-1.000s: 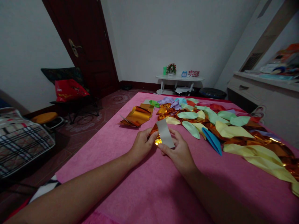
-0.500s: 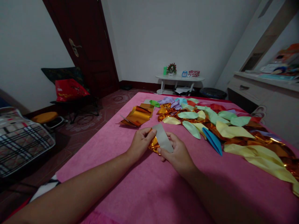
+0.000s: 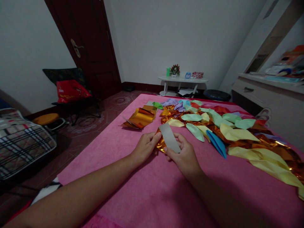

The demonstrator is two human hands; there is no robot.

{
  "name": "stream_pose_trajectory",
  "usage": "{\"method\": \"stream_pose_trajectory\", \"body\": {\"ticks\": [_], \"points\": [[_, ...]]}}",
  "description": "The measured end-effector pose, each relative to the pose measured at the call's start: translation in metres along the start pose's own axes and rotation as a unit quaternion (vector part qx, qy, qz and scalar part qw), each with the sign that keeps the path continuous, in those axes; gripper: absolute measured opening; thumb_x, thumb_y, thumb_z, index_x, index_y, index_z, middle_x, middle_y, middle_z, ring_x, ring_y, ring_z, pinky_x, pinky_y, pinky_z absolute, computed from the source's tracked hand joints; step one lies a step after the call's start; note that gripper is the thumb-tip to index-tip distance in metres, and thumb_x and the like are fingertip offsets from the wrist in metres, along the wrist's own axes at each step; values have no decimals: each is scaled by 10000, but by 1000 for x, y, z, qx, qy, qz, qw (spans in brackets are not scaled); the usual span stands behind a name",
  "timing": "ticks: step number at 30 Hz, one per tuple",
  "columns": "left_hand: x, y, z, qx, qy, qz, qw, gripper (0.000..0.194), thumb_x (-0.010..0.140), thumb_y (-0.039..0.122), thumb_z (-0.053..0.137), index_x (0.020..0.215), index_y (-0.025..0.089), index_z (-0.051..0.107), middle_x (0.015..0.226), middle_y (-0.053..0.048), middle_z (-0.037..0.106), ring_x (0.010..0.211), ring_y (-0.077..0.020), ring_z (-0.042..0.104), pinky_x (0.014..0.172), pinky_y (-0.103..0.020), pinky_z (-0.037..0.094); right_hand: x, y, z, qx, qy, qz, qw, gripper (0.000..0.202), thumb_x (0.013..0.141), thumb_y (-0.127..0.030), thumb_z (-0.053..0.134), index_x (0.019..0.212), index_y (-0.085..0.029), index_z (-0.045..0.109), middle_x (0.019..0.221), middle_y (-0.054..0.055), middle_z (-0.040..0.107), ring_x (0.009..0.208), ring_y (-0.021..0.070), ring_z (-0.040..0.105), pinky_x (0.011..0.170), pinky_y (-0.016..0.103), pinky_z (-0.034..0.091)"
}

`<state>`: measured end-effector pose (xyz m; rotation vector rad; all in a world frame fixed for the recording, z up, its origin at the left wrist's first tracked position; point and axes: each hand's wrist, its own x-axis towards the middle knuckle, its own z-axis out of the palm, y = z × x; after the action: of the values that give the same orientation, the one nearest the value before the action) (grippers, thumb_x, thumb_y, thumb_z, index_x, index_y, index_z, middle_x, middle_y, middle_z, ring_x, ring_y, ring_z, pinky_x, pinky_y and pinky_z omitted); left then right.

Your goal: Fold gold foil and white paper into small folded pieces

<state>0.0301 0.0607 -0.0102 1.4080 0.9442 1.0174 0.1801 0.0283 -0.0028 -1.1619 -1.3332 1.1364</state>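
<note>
Between my two hands is a sheet of gold foil paper, partly folded, its pale grey back facing up and crinkled gold showing along the left and lower sides. My left hand pinches its left edge, thumb on top. My right hand grips the lower right part, with the thumb on the front and the fingers behind. Beyond my left hand lies a loose stack of gold foil sheets, curling at the edges. Nearest my right hand is a pale green folded paper piece, beside a blue folded one.
A pink cloth covers the table. Several yellow, green, purple, red and gold folded papers spread over its right side, including a long yellow piece. Behind stand a small white table and, at left, a chair with a red bag.
Both hands have shifted slightly right and up with the foil paper. Its grey face now looks narrower, more like a strip. The papers on the table have not moved.
</note>
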Motion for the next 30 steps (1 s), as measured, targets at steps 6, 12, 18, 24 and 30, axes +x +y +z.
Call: {"method": "stream_pose_trajectory", "body": {"ticks": [6, 12, 18, 24, 30], "points": [[-1, -1, 1, 79, 31, 46, 995, 360, 873, 427, 514, 679, 129, 570, 595, 3, 552, 521, -91, 480, 508, -199, 370, 0, 0, 1, 44, -27, 2, 999, 341, 743, -239, 695, 1047, -188, 551, 708, -33, 645, 494, 98, 565, 450, 205, 473], [3, -3, 0, 67, 36, 31, 997, 362, 823, 433, 581, 629, 129, 552, 535, 32, 488, 472, -72, 416, 470, -196, 320, 3, 5, -4, 89, 1, -12, 996, 249, 738, -320, 727, 895, -169, 607, 748, 7, 668, 640, 139, 629, 550, 222, 516], [4, -1, 1, -5, 25, -3, 1000, 343, 791, 463, 628, 720, 136, 551, 537, 35, 525, 409, -73, 445, 410, -194, 321, 4, 5, -6, 75, 5, -2, 997, 248, 725, -376, 735, 804, -167, 627, 696, 5, 649, 572, 139, 591, 505, 232, 485], [2, -1, -1, -13, -38, -26, 999, 361, 738, 455, 698, 695, 116, 583, 576, 25, 528, 472, -63, 446, 461, -192, 327, 4, 1, -6, 62, 13, 0, 998, 291, 713, -389, 732, 889, -170, 656, 771, 27, 684, 679, 186, 628, 596, 272, 499], [1, 1, 0, -48, -45, -48, 997, 380, 702, 463, 731, 697, 102, 612, 575, 12, 569, 463, -66, 479, 469, -193, 362, 7, 4, -8, 71, 17, 12, 997, 263, 721, -374, 709, 868, -166, 647, 764, 31, 682, 648, 180, 620, 575, 277, 495]]}}
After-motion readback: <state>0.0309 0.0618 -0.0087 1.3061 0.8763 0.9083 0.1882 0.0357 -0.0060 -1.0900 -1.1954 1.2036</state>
